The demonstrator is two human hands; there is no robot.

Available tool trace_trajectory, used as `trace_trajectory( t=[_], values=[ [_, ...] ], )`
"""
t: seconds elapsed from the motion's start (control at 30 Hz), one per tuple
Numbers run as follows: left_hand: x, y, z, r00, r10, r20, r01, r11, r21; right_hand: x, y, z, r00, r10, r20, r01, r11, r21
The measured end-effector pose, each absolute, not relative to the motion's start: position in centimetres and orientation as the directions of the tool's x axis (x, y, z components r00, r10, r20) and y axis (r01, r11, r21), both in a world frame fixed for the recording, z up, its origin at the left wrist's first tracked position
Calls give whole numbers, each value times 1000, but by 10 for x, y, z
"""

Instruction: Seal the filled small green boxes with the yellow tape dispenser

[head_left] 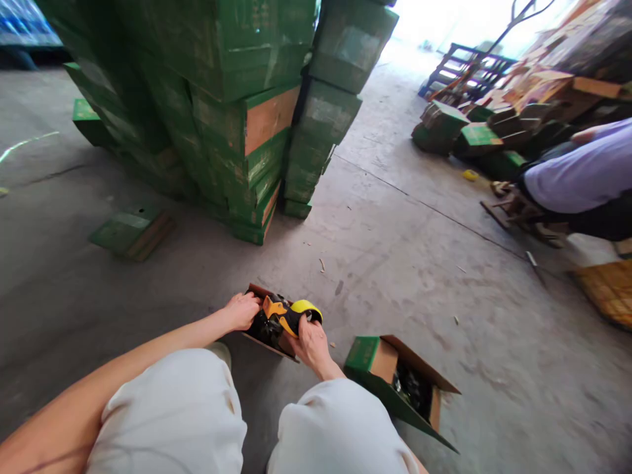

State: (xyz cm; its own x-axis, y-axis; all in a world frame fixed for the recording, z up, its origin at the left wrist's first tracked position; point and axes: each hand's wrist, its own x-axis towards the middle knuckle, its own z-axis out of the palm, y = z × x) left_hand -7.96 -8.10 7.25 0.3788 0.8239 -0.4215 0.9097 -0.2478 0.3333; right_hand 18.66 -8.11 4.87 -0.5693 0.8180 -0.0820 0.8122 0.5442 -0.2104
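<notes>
Between my knees and the stacks, an open cardboard carton sits on the floor with dark, shiny contents inside. My left hand is at the carton's left end, its fingers curled over the edge there. Over the right half of the carton, my right hand is closed around a tape dispenser with an orange and black body and a yellow tape roll. The dispenser hides part of the carton's inside. To the right of my right hand stands a second open carton, green outside, with black shiny items in it.
Tall stacks of green cartons rise ahead. A flat green carton lies at left. On the right, a person in a light purple top sits low near piled green cartons. A yellow tape roll and a woven basket are nearby.
</notes>
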Motion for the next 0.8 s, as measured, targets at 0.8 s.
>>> trace_trajectory(
  t=[0.8],
  values=[
    [-78, -88, 68, -131, 894, -428, 825, 337, 453, 225, -99, 33, -93, 994, 65, 778, 113, -618]
  ],
)
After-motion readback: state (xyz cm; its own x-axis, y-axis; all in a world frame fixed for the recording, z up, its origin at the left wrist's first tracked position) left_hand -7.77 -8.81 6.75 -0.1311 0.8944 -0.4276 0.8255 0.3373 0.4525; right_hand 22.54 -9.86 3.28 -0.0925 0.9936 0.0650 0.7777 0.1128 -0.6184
